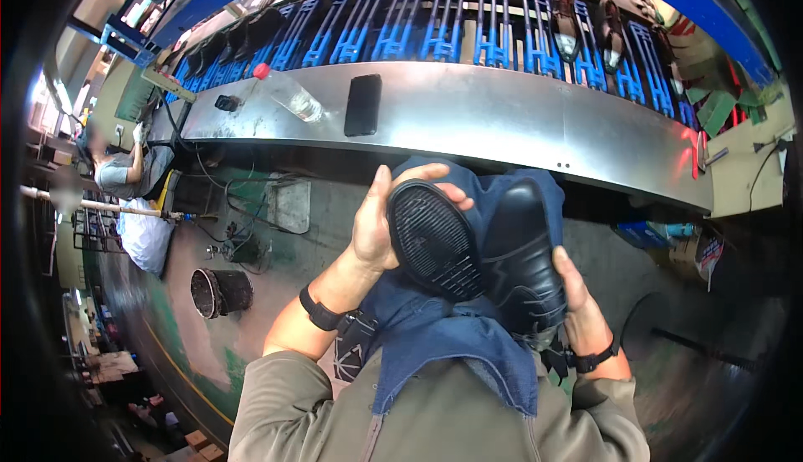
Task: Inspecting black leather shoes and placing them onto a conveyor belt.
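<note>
We've got our left hand (375,226) clamped on the sole-up black shoe (435,240), right hand (579,295) gripping the laced black shoe (525,265) beside it

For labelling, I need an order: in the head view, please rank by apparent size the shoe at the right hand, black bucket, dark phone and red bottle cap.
1. Shoe at the right hand
2. Black bucket, dark phone: too alike to rank
3. Red bottle cap
</note>
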Available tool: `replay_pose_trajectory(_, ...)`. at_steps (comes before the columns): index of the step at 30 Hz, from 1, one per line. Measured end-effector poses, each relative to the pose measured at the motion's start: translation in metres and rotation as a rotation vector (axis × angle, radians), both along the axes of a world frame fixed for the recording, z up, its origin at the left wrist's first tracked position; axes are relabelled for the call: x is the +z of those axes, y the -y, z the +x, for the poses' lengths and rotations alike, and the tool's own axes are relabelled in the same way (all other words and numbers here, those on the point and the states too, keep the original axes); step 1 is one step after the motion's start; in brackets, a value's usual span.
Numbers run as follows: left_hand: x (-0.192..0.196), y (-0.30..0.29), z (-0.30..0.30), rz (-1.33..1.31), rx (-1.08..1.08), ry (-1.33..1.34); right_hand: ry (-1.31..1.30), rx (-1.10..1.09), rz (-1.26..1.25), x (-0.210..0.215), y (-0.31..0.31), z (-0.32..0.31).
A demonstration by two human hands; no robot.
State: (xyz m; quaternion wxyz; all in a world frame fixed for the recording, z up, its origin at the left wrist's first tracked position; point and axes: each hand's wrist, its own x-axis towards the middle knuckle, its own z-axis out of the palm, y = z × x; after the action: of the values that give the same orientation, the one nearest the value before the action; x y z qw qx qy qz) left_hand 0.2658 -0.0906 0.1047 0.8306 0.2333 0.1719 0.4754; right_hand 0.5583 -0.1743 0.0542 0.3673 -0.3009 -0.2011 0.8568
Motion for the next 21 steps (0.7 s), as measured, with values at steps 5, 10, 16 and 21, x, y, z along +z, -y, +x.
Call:
replay_pose_trajectory(5, 0.020, 0.008, 0.021, 0.190, -0.002, -0.380, 0.194, 0.207, 0.547, 0.028, -0.016, -0.030)
replay_pose_trajectory(10, 0.041, 0.018, 0.031, 0.434, -0.008, -0.609, 0.189, 0.131, 0.545, 0.022, 0.000, -0.031)
replay_pose_trajectory(16, 0.047, 0.023, 0.038, 0.462, 0.031, -0.664, 0.206, 0.118, 0.556, 0.023, -0.002, -0.029)
replay_pose_trajectory(21, 0.046, 0.026, 0.040, 0.450, 0.013, -0.633, 0.190, 0.120, 0.532, 0.022, -0.003, -0.027)
